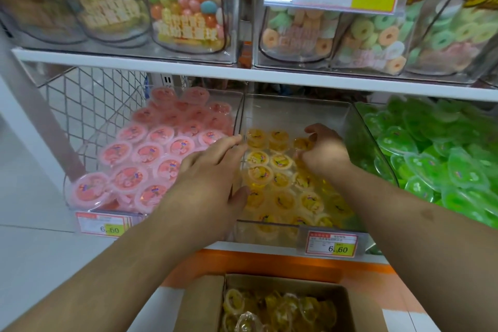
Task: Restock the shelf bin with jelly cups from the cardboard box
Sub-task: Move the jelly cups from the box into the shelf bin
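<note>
A clear shelf bin [296,116] in the middle of the lower shelf holds several yellow jelly cups [280,162] across its front half; its back is bare. My left hand [210,170] lies along the bin's left wall with straight fingers, the thumb just inside the bin. My right hand [323,151] is deep in the bin, its fingers and thumb curled round a yellow jelly cup [303,143] among the others. Below the shelf stands an open cardboard box [204,302] with more yellow cups [283,307] loose inside.
A bin of pink jelly cups [140,153] sits to the left and green jelly packs [436,159] to the right. The white upper shelf [188,67] with candy jars hangs close overhead. Price tags [332,244] line the front edge. Wire mesh [89,105] closes the left end.
</note>
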The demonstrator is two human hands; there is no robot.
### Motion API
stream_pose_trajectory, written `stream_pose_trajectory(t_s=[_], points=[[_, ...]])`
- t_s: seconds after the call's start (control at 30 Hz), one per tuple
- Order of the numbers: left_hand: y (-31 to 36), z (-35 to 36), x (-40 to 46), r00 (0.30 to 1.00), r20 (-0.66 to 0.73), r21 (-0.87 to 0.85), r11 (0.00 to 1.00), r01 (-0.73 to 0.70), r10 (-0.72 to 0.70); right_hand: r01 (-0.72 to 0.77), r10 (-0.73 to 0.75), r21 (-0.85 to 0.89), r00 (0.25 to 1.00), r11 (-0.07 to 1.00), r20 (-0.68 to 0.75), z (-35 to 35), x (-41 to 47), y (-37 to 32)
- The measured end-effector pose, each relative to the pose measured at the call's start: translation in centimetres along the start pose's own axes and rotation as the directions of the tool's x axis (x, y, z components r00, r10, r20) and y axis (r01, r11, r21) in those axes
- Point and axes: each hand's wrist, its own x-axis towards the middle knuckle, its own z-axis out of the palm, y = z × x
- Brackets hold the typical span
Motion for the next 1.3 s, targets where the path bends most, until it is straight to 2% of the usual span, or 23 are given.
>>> stream_pose_trajectory(t_s=[0.13,0.43,0.53,0.67,0.8,0.87,0.9,0.97,1.03,1.07,1.17,1.3], points=[[0.3,0.0,0.0,1.0,0.0,0.004,1.0,0.013,-0.013,-0.028,0.034,0.067,0.995,0.997,-0.094,0.6,0.5,0.4],[0.8,-0.2,-0.2,1.0,-0.014,0.036,0.999,0.02,-0.019,0.008,-0.002,0.063,0.996,0.998,-0.088,1.0,0.8,1.0],[0.6,-0.1,-0.2,1.0,-0.025,0.042,0.999,0.005,-0.004,-0.009,0.017,0.068,0.992,0.998,-0.127,0.9,1.1,1.1],[0.7,-0.1,-0.2,1.0,-0.023,0.051,0.999,0.008,-0.007,-0.029,0.037,0.064,0.993,0.998,-0.112,1.1,1.3,1.1],[1.4,-0.6,-0.3,0.999,-0.039,0.049,0.999,0.0,0.002,-0.007,0.002,-0.036,0.991,0.999,-0.136,0.7,0.0,0.8],[1.5,-0.8,-0.3,0.999,-0.041,0.047,0.999,0.002,0.0,0.09,-0.101,-0.063,0.977,0.994,-0.187,0.1,-1.2,-0.1],[1.6,-0.9,-0.3,0.999,-0.04,0.051,0.999,-0.001,0.003,0.155,-0.158,-0.031,0.975,0.987,-0.155,-0.3,-2.0,-0.6],[1.5,-0.8,-0.2,0.999,-0.035,0.057,0.998,-0.005,0.007,0.232,-0.24,0.115,0.969,0.966,0.065,-0.9,-3.9,-1.9],[1.3,-0.8,-0.2,1.0,-0.024,0.06,0.998,-0.002,0.004,0.245,-0.293,0.188,0.907,0.951,0.304,-1.3,-5.7,-3.2],[1.3,-0.8,-0.2,1.0,-0.021,0.063,0.998,-0.003,0.005,0.26,-0.304,0.166,0.879,0.951,0.367,-1.4,-6.4,-3.7],[1.4,-0.9,-0.3,1.0,-0.019,0.068,0.998,-0.003,0.005,0.286,-0.295,0.084,0.864,0.955,0.408,-1.1,-7.0,-4.3],[1.3,-0.8,-0.2,1.0,-0.02,0.062,0.998,0.003,-0.002,0.258,-0.277,0.101,0.884,0.961,0.377,-0.5,-6.2,-4.2]])
